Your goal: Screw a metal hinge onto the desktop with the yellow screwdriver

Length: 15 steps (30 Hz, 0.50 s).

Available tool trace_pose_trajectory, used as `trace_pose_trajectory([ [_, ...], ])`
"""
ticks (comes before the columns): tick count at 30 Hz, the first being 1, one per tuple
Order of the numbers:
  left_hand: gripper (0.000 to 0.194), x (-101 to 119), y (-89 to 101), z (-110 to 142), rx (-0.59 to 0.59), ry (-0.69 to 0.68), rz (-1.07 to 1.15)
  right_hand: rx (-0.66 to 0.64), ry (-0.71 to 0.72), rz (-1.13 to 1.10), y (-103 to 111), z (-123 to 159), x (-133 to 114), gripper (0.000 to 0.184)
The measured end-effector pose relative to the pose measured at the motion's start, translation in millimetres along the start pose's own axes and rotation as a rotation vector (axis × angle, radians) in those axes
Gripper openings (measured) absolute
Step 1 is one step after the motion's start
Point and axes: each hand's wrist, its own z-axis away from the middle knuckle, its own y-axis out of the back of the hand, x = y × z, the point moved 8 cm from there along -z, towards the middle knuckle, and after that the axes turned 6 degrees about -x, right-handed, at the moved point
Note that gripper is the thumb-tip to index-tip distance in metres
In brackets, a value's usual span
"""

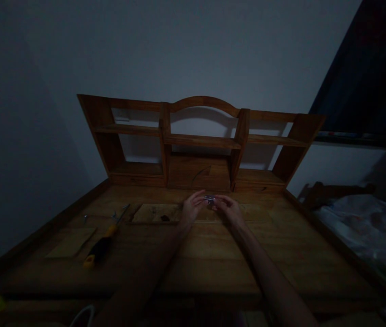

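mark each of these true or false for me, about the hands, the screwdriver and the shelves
1. The left hand and right hand are both at a small shiny piece. True.
2. The screwdriver lies to the right of both hands. False: the screwdriver is to their left.
3. The screwdriver's handle is yellow and black. True.
4. The wooden shelf unit stands between the person and the hands. False: the shelf unit is beyond the hands, at the back of the desk.
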Motion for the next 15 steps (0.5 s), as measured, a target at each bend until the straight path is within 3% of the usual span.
trace_pose_trajectory([
  [10,0.062,-4.1,-0.4,-0.4,-0.027,0.010,0.053,-0.006,0.069,0.120,-2.5,2.4,-17.1,0.022],
  [15,0.060,-4.5,-1.4,-1.0,-0.038,0.016,0.073,0.022,0.027,0.084,-1.5,1.9,-10.3,0.028],
])
